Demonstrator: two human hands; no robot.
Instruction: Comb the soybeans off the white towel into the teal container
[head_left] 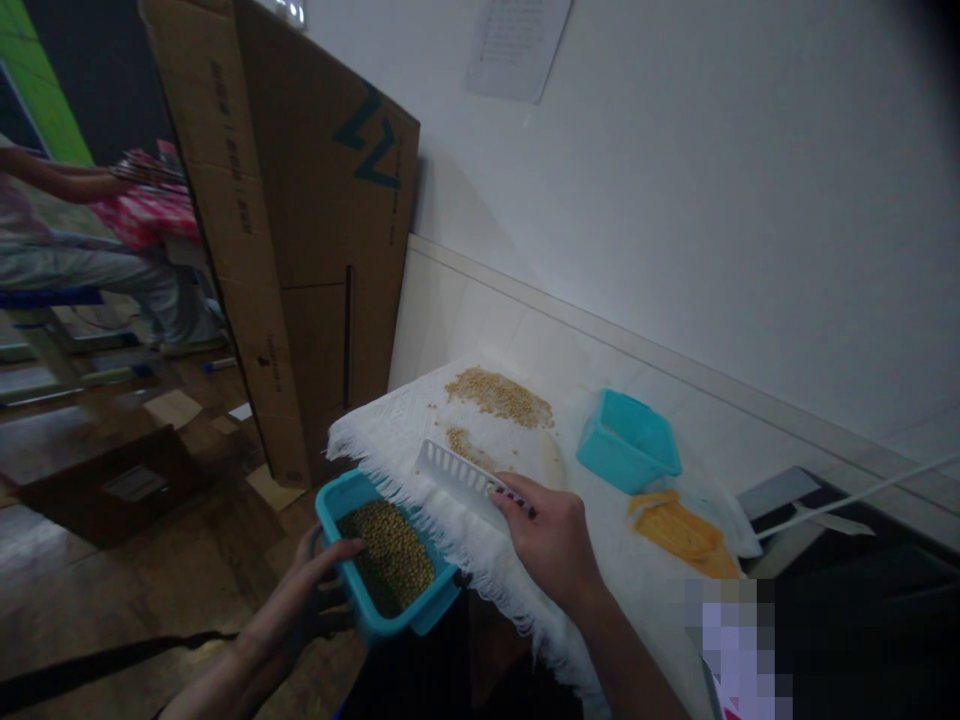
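Note:
Below the table edge, my left hand (315,572) grips a teal plastic container (361,612), with its thumb over the rim. Yellowish soybeans (394,548) fill part of the container, which tilts slightly. My right hand (553,545) is closed around a white slotted plastic piece (459,478) with a row of openings, held over the table's near edge. Just beyond it, a small patch of beans (466,445) lies on a white fringed cloth (390,415). Farther back on the cloth spreads a larger bean pile (501,396).
A second teal container (637,435) stands to the right, beside an orange item in clear plastic (679,530). A tall cardboard box (330,220) rises at the left against the wall. Another person (82,230) sits at far left. An opened carton (124,490) lies on the floor.

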